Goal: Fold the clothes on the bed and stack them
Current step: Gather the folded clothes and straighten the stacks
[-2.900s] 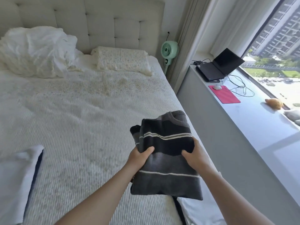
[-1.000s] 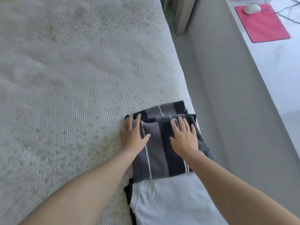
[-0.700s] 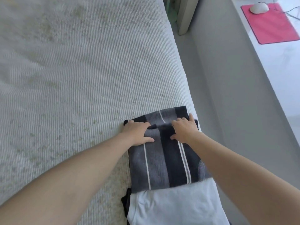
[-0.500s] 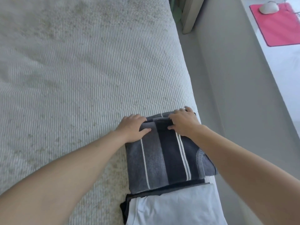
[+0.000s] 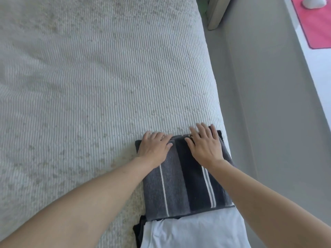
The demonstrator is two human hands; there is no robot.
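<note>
- The bed [image 5: 100, 83], covered in a ribbed, off-white spread with faint yellowish flecks, fills the left and middle of the view; its right edge runs from far centre down toward the near right.
- A grey floor strip [image 5: 265, 97] lies to the right of the bed, and beyond it a white ledge [image 5: 320, 68] crosses the far right corner.
- A folded striped sweater [image 5: 180, 183], in dark grey, black and thin white bands, lies flat at the bed's right edge, near the viewer.
- A folded white garment [image 5: 195, 231] sits just nearer than the sweater, its far edge tucked under the sweater's near edge; a dark garment [image 5: 138, 235] shows at its left side, beneath it.
- A pink mouse mat [image 5: 317, 24] lies on the ledge at far right, with a white mouse [image 5: 313, 2] at its far end, cut by the frame.
- The left hand [image 5: 155, 149] rests palm down on the sweater's far left corner; its fingers bend over the far edge, and whether they hold the cloth cannot be told.
- The right hand [image 5: 206, 145] lies flat on the sweater's far right part, fingers straight and spread, tips reaching past the far edge, holding nothing.
</note>
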